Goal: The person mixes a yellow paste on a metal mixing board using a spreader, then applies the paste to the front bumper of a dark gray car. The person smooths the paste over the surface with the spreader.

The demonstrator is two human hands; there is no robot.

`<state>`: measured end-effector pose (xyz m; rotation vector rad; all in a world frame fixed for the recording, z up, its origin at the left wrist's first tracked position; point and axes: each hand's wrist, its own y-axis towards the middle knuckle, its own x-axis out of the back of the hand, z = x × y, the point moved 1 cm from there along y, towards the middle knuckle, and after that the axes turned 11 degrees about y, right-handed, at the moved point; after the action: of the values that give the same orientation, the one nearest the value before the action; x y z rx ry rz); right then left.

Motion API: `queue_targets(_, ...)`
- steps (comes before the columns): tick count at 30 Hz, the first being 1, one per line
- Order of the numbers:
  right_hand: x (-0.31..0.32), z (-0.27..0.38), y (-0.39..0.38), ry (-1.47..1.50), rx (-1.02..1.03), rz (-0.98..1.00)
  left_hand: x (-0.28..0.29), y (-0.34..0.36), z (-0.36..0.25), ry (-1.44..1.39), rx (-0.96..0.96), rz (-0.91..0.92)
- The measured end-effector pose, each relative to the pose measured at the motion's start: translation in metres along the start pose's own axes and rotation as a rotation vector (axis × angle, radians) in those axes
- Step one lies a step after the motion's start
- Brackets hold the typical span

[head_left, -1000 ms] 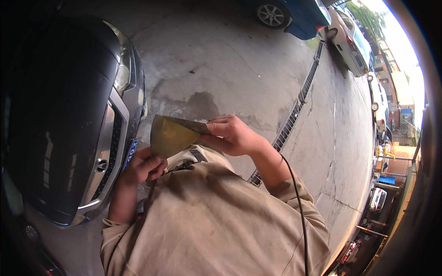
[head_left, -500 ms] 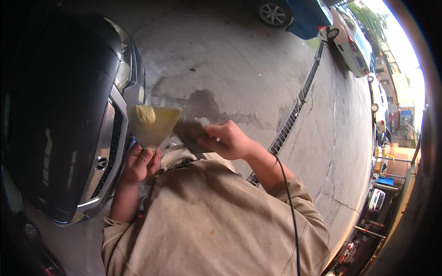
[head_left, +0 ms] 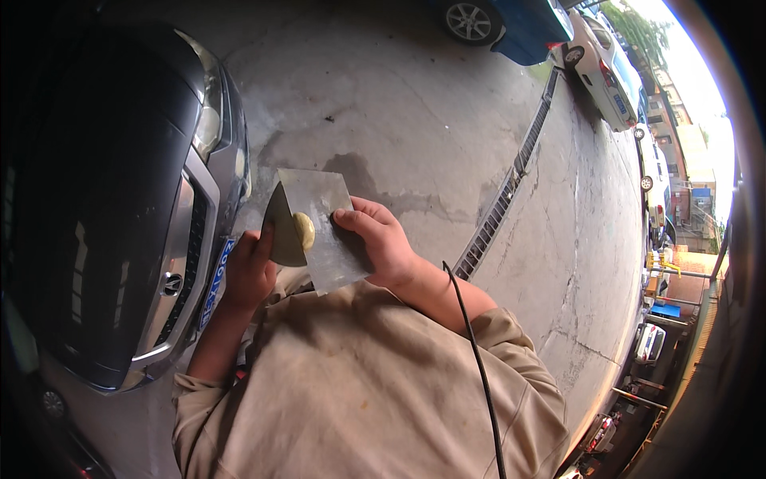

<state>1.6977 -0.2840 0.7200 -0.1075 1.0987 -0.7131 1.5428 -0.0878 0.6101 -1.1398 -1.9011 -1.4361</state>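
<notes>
My left hand is wrapped round the handle end of a putty knife, a flared blade now tilted nearly edge-on. Opposite it, my right hand pinches a thin rectangular metal spreader, thumb on its face and fingers behind. A pale yellow lump of putty sits where the two blades meet; I cannot tell which one it sticks to. Both tools are held in front of my chest, above the concrete floor.
A dark car stands close on my left, its grille near my left hand. A drain grate crosses the concrete floor at the right. Beyond are a blue car and a white car. A black cable hangs by my right arm.
The putty knife has turned from broadside to nearly edge-on. My right hand has brought the spreader left and up against the putty, turning its face into view.
</notes>
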Motion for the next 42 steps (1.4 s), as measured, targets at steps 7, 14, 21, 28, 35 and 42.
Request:
queue_targets(7, 0.001, 0.030, -0.027, -0.189, 0.482, 0.182, 0.014, -0.007, 0.003, -0.416, 0.372, 0.264)
queue_targets(14, -0.010, 0.039, -0.003, -1.242, 1.005, 0.565, 0.046, 0.004, -0.005, -1.478, 0.678, 0.636)
queue_targets(21, -0.019, 0.041, -0.013, -1.492, 0.875, 0.550, 0.060, 0.011, -0.019, -1.298, 0.748, 0.575)
queue_targets(28, -0.003, 0.054, -0.023, -1.739, 0.435, 0.437, 0.065, 0.014, -0.018, -1.367, 0.602, 0.544)
queue_targets(35, 0.006, 0.039, -0.010, -1.255, 0.836, 0.281, 0.059, 0.016, -0.025, -1.480, 0.630, 0.644)
queue_targets(42, 0.011, 0.040, -0.028, -1.370, 0.560, 0.533, 0.060, 0.009, -0.018, -1.439, 0.654, 0.586)
